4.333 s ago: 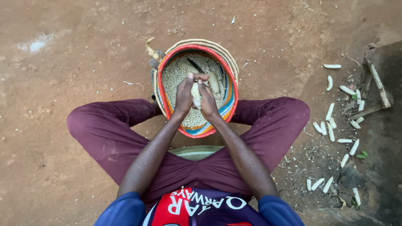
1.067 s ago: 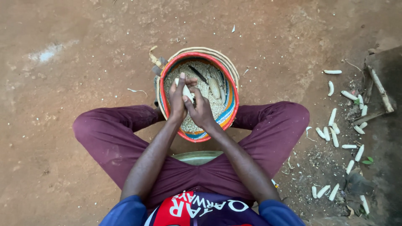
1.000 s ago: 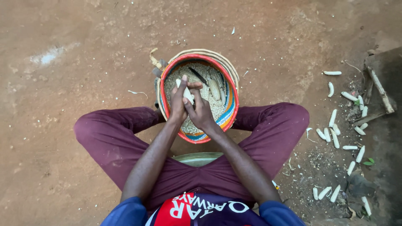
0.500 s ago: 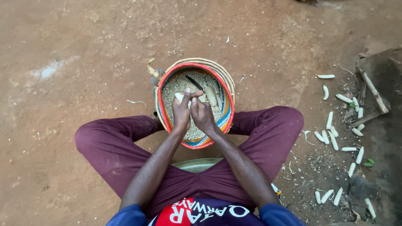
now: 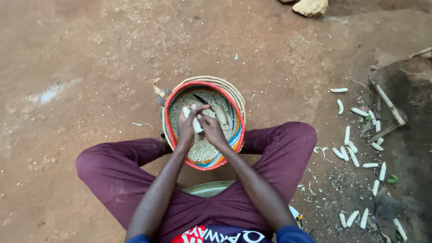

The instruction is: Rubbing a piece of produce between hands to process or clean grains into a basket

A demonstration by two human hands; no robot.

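Reddish bare dirt ground [image 5: 90, 54] spreads all around, with a stone [image 5: 310, 6] at the top edge and stripped white cobs [image 5: 355, 155] scattered beside the right knee. Between the knees sits a woven basket [image 5: 168, 101] of loose kernels [image 5: 202, 150]. Above it, the left hand [image 5: 186, 128] and right hand [image 5: 212, 130] both clasp 1 pale corn cob [image 5: 196, 124].
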